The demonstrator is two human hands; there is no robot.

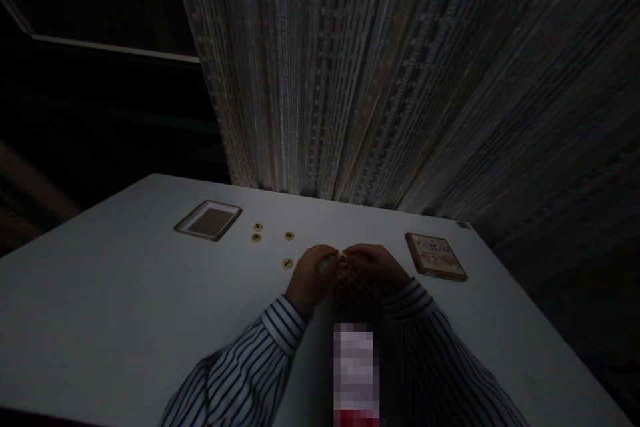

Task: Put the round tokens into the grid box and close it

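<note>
Both my hands rest together on a white table (pixel 125 293), in dim light. My left hand (pixel 311 280) and my right hand (pixel 379 268) have their fingers curled around a brown patterned mesh-like object (pixel 353 287) between them, with a small round wooden token (pixel 343 257) pinched at the fingertips. Several round wooden tokens marked with dark symbols lie just left of my hands, the nearest (pixel 287 263) a short way from my left fingers, others (pixel 257 232) further back.
An open shallow box tray (pixel 208 220) lies at the back left of the table. A decorated box lid (pixel 436 255) lies to the right. A bead or string curtain (pixel 400 80) hangs behind the table. A dark window is at far left.
</note>
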